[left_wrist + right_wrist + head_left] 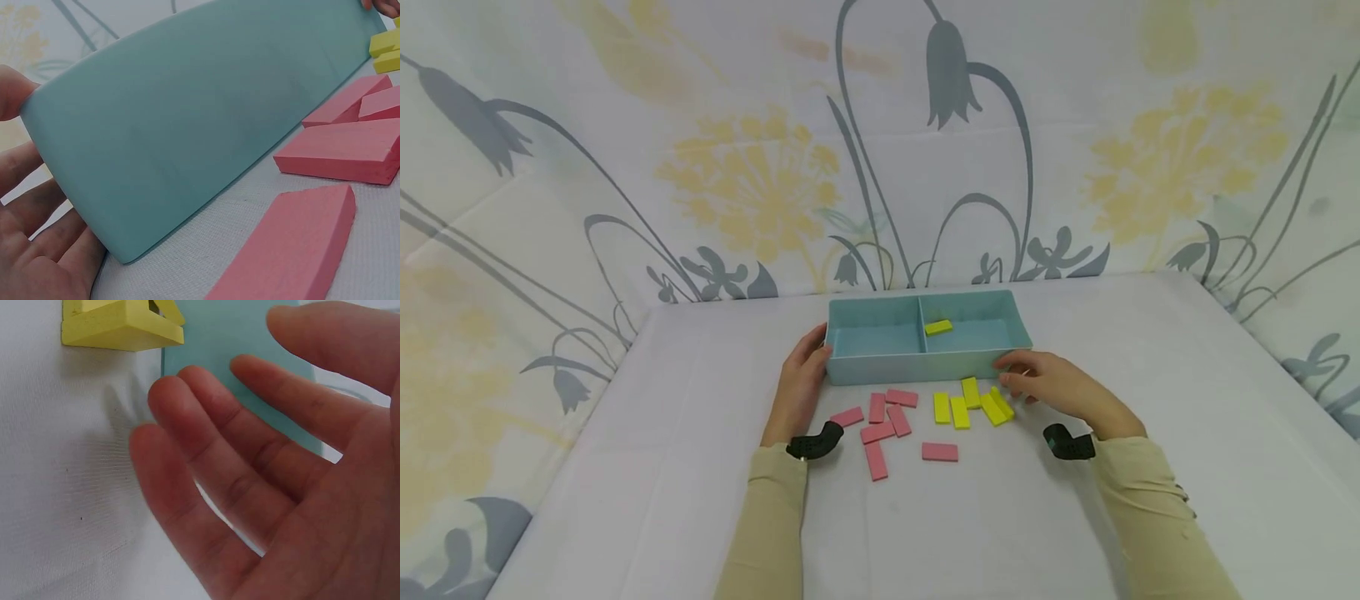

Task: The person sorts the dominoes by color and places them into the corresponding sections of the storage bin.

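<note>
A blue-green two-compartment box stands on the table. My left hand holds its left end, the thumb at the rim's near corner and the fingers along the end wall. My right hand is by the front right corner, its fingers loosely bent with nothing between them. In the right wrist view, its fingertips are near a pair of yellow blocks, one tilted against the other. Several more yellow blocks lie in front of the box. One yellow block is inside the right compartment, beside the divider.
Several pink blocks lie scattered in front of the box's left half, with one pink block farther to the right. White cloth covers the table. A flower-patterned cloth hangs behind the box.
</note>
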Available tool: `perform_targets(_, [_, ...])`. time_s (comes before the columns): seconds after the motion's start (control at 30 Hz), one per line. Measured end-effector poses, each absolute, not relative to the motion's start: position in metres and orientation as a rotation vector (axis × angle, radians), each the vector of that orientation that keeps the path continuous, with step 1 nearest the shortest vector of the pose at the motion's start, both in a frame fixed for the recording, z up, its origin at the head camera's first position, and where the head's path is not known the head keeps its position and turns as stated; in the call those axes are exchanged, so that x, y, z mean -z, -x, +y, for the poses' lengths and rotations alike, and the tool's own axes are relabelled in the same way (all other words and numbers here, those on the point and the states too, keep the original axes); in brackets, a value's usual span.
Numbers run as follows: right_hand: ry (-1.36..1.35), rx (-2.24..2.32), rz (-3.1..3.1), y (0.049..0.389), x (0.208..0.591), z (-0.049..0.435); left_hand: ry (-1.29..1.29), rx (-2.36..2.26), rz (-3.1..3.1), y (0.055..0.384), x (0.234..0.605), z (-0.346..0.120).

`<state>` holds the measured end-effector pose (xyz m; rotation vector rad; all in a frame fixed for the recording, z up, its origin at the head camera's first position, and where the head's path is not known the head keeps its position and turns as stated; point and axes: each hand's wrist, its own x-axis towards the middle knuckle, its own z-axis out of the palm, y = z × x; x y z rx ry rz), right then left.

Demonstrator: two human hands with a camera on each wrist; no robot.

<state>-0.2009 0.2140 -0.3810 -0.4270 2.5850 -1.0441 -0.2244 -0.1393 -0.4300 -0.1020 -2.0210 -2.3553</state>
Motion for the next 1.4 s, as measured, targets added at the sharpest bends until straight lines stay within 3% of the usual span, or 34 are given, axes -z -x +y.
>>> perform_targets(0.57, [0.358, 1.008, 2.447, 0.203, 0.389, 0.214, 0.121, 2.346, -2.020, 0.227, 0.432, -0.140])
perform_targets(1.4, [0.513, 0.821, 2.501, 0.201, 0.392, 0.214, 0.111, 2.349, -2.019, 0.226, 0.430, -0.139])
